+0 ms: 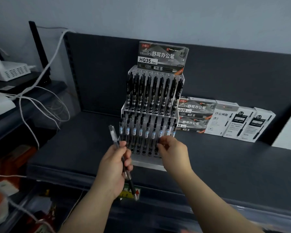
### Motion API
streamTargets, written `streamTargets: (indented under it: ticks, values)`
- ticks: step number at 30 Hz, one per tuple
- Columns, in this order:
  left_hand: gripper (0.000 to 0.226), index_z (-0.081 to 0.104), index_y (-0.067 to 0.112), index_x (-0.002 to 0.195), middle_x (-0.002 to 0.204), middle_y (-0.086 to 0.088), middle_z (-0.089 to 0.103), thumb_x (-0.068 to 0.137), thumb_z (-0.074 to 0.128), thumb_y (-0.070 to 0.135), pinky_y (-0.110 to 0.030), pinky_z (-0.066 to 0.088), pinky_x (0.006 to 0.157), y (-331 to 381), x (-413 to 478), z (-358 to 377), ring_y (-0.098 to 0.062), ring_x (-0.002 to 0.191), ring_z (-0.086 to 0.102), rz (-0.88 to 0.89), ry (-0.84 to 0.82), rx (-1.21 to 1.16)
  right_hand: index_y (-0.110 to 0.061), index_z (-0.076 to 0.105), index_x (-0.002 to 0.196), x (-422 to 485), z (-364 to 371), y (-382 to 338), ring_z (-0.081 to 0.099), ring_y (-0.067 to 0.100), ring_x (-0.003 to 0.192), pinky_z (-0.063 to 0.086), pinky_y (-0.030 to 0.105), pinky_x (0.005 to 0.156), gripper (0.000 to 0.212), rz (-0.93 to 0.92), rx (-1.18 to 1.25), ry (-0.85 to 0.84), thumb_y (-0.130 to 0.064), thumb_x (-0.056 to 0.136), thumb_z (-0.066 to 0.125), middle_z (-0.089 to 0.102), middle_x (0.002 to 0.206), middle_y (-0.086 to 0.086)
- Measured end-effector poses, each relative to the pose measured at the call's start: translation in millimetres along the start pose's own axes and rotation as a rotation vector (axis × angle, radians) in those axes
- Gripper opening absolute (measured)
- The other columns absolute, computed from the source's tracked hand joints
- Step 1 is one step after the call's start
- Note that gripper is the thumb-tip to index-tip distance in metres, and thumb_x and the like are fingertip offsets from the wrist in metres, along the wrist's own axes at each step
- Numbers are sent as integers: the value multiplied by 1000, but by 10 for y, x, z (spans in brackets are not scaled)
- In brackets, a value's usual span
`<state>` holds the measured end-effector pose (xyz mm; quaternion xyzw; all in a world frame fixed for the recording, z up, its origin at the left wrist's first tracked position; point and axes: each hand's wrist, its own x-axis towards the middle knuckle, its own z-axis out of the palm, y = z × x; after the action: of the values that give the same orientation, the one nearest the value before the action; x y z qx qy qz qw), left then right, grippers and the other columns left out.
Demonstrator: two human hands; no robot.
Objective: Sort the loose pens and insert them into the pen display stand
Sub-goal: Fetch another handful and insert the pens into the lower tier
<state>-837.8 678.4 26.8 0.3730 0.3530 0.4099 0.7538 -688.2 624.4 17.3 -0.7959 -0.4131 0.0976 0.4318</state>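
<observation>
Nearly upright pen [114, 137] in left hand [113, 167], top leftward.

View: one wide-angle camera worn on the head, lines bowed at the edges.
Position: above and before the shelf [71, 148].
Facing: forward and down; stand [154, 101] mid-frame, wall [158, 17] on top.
Nearness: close; forearms enter from below, left grip [115, 163] and right grip [173, 152] at the stand's front.

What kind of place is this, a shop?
Probably a stationery shop. A stand is full of pens, pen boxes lie beside it, and everything sits on a dark shelf.
</observation>
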Motion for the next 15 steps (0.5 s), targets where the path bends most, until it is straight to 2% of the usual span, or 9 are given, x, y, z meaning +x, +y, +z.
streamTargets:
  ticks: [4, 7, 10, 13, 15]
  values:
    - [15, 56, 13, 88, 64, 0, 50, 96, 45, 9, -25, 33, 52, -22, -59, -1, -10, 51, 40, 12, -14, -6, -13, 64, 110, 29, 43, 49, 58, 11, 75, 43, 16, 63, 20, -50, -111, -16, -16, 93, 54, 69, 95, 2]
    - [14, 59, 11, 90, 66, -1, 56, 96, 47, 11, -28, 39, 59, -35, -84, -5, -13, 58, 48, 17, -1, -12, -11, 64, 106, 59, 31, 80, 59, 12, 74, 39, 11, 55, 17, -67, -114, -29, -14, 93, 54, 68, 89, 2]
    - [15, 61, 9, 92, 71, -2, 60, 96, 47, 10, -30, 45, 64, -66, -97, 23, -16, 66, 56, 15, 19, -34, -10, 64, 103, 68, 17, 102, 61, 15, 73, 45, 19, 60, 15, -73, -122, -48, -15, 92, 55, 66, 84, 2]
    - [15, 62, 7, 95, 72, -4, 64, 96, 47, 8, -32, 50, 68, -89, -120, 87, -18, 71, 62, 17, 13, -66, -13, 64, 104, 53, 0, 121, 59, 10, 75, 43, 15, 63, 15, -66, -56, -36, -15, 90, 58, 67, 90, 0]
    - [15, 62, 7, 95, 73, -5, 68, 96, 46, 8, -33, 51, 74, -87, -137, 118, -20, 75, 68, 33, 11, -64, -20, 59, 94, -7, -43, 108, 57, 7, 72, 41, 10, 59, 8, -50, 55, 15, -16, 88, 61, 65, 85, -4]
